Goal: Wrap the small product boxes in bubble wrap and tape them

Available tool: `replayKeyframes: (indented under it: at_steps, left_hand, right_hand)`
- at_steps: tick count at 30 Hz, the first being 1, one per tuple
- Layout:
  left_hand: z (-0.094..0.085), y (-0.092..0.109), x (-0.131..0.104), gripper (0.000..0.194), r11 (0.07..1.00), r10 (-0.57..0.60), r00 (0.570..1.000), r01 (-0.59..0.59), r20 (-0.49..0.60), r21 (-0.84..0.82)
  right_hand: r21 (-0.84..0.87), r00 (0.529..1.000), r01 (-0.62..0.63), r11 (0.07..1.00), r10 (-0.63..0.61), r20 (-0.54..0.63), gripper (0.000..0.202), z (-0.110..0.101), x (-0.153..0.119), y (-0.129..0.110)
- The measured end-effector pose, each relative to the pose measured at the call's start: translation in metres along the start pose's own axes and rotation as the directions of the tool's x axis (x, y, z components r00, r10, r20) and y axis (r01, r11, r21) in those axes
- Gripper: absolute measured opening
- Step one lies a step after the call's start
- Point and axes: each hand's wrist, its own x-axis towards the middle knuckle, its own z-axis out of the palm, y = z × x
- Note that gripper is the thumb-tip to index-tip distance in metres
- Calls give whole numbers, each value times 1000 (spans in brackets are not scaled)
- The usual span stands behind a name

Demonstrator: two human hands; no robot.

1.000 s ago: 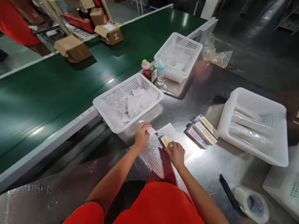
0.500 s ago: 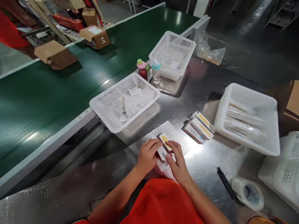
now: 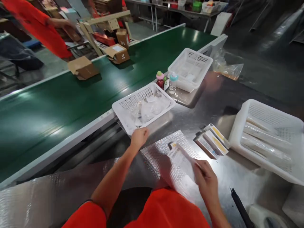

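My right hand [image 3: 207,177] is closed on the near end of a white printed slip [image 3: 182,160], held at a slant above the bubble wrap. The dark end of a small box [image 3: 171,145] shows behind the slip's far end. My left hand [image 3: 139,138] is curled closed by the front rim of the nearer white basket [image 3: 123,122]. Whatever its fingers may hold is hidden. A sheet of bubble wrap [image 3: 154,155] lies on the metal table under both hands. Several small white and yellow boxes [image 3: 212,142] lie to the right of it.
A basket of clear-wrapped packs [image 3: 270,109] stands at right, with a black-handled tool [image 3: 241,205] and a tape roll [image 3: 263,215] nearer me. Two bottles [image 3: 173,83] stand between the left baskets. Cartons [image 3: 83,68] rest on the green conveyor [image 3: 59,104]; a person in red is beyond.
My hands have parted. The left has moved away toward the nearer basket, while the right has drawn rightward with the slip. The view has shifted, bringing a person in red into sight.
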Motion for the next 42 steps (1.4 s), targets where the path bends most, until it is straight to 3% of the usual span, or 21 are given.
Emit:
replayKeyframes:
  at_steps: [2, 5, 7, 9, 10, 11, 12, 13, 14, 15, 18, 21, 25, 31, 35, 37, 39, 42]
  left_hand:
    - [-22, -29, 37, 26, 986, -168, 983, 168, -67, -13]
    - [-42, -50, 65, 44, 972, -236, 960, 233, -154, -39]
    - [-36, -44, 58, 59, 975, -211, 952, 189, -223, -115]
    - [-17, -23, 28, 54, 936, -167, 968, 96, -185, -338]
    - [-4, -9, 8, 50, 863, -132, 986, 66, -98, -500]
    - [9, 8, -14, 51, 738, -48, 997, 74, 57, -670]
    - [21, 24, -37, 57, 562, 72, 975, 133, 209, -816]
    - [31, 41, -58, 67, 354, 213, 927, 221, 308, -909]
    - [38, 57, -75, 75, 192, 337, 864, 327, 375, -925]
    - [43, 71, -88, 79, 76, 383, 835, 397, 394, -915]
    - [43, 97, -99, 80, -142, 307, 864, 456, 399, -879]
    - [34, 101, -91, 76, -271, 181, 874, 485, 451, -832]
    - [27, 96, -94, 76, -250, 145, 858, 513, 492, -821]
    - [32, 97, -106, 94, -339, 167, 806, 588, 568, -735]
    - [41, 95, -108, 96, -325, 103, 836, 541, 539, -776]
    - [45, 90, -110, 98, -292, 85, 859, 506, 505, -811]
    - [47, 83, -113, 102, -255, 130, 856, 517, 501, -817]
    - [47, 72, -117, 108, -206, 262, 769, 634, 583, -745]
  right_hand:
    - [81, 978, -202, 976, 206, -35, 32, -7, 3, 4]
    - [227, 914, -396, 890, 405, 8, 49, -2, 4, 7]
    - [306, 892, -437, 846, 452, 21, 56, 9, 2, 4]
    - [357, 888, -425, 831, 460, -14, 55, 23, 0, -2]
    - [367, 891, -405, 837, 452, -48, 52, 29, 0, -5]
    - [369, 896, -375, 850, 434, -89, 49, 35, 0, -8]
    - [362, 902, -343, 867, 411, -130, 46, 40, 1, -11]
    - [346, 909, -315, 884, 386, -157, 43, 45, 1, -13]
    - [324, 919, -297, 898, 362, -159, 40, 49, 0, -15]
    - [303, 931, -290, 908, 341, -131, 37, 52, -1, -16]
    - [214, 957, -287, 934, 287, 33, 33, 58, -7, -16]
    - [42, 972, -207, 977, 201, 126, 32, 57, -12, -12]
    - [-95, 997, -48, 994, 54, 58, 31, 49, -11, -8]
    - [-93, 997, -40, 995, 46, 66, 33, 42, -10, -10]
    - [-130, 1000, 2, 992, 2, 30, 28, 38, -10, -15]
    - [-62, 996, -82, 995, 84, 37, 28, 34, -4, -21]
    - [104, 960, -270, 957, 260, 102, 28, 27, 6, -28]
    - [347, 849, -525, 777, 450, 277, 39, 13, 25, -44]
